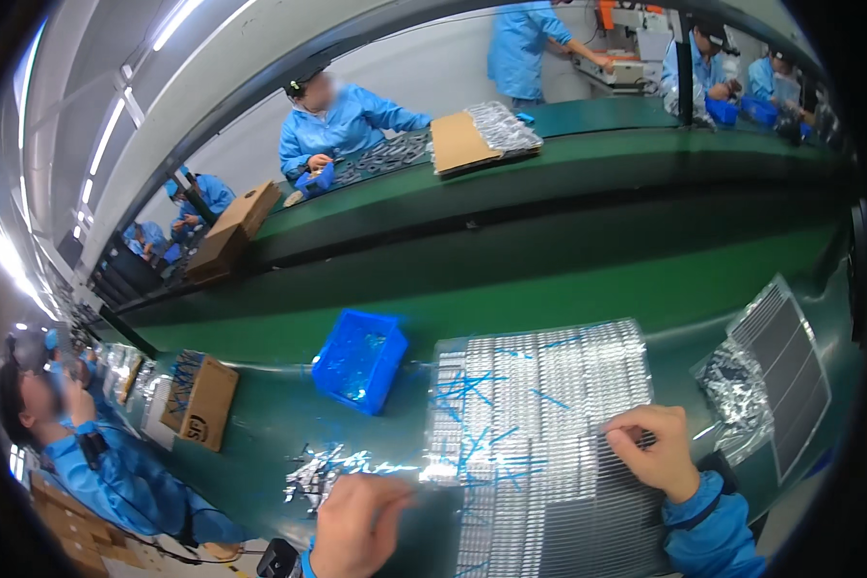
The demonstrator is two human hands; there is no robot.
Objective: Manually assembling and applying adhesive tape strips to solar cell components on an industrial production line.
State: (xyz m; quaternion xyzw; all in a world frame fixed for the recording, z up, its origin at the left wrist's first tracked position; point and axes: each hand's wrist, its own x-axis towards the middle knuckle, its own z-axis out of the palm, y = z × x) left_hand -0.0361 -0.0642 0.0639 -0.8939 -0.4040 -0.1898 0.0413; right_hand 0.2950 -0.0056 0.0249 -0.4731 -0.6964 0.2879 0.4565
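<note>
One green worktop under both hands. One large clear tray of silvery small parts, blue strips scattered over it, directly beneath fingertips of both hands. One blue plastic bin beyond left fingers, well apart. Left hand: fingers curled, pinching tray's near-left edge. Right hand: fingers bent narrow, tips pressed on tray rows; whether gripping single part, cannot tell.

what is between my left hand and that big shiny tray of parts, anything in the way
Nothing visible. The left hand is already at the near left edge of the silver tray, and the right hand rests on its right side. The blue bin and the loose shiny parts lie off to the left.
</note>
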